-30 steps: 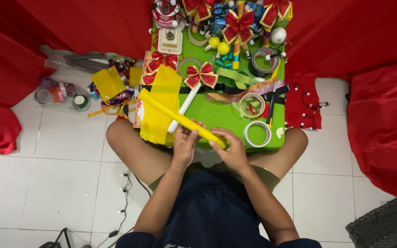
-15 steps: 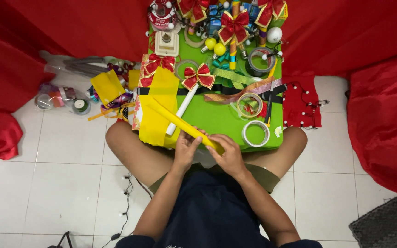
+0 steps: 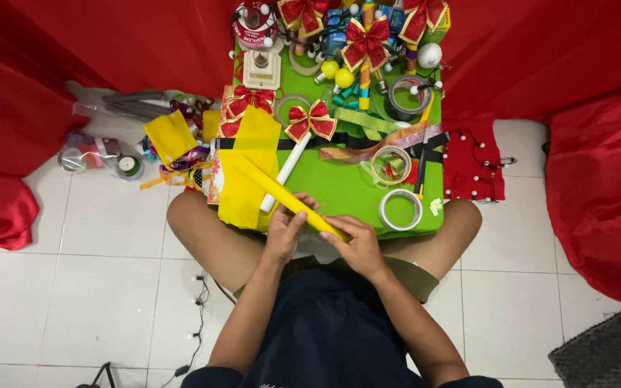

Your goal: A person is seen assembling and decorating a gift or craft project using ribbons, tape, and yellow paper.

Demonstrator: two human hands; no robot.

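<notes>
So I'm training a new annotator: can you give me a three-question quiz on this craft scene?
1. True or false: both hands grip the yellow roll.
2. What lies nearest the right hand? A) tape ring B) yellow bulb C) white bulb
3. What colour is the table?

Key: 1 true. The left hand and the right hand both grip it. 2 A. 3 green.

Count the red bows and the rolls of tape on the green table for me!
Red bows with gold edges: 5
Tape rolls lying flat: 3
Total: 8, on the green table
</notes>
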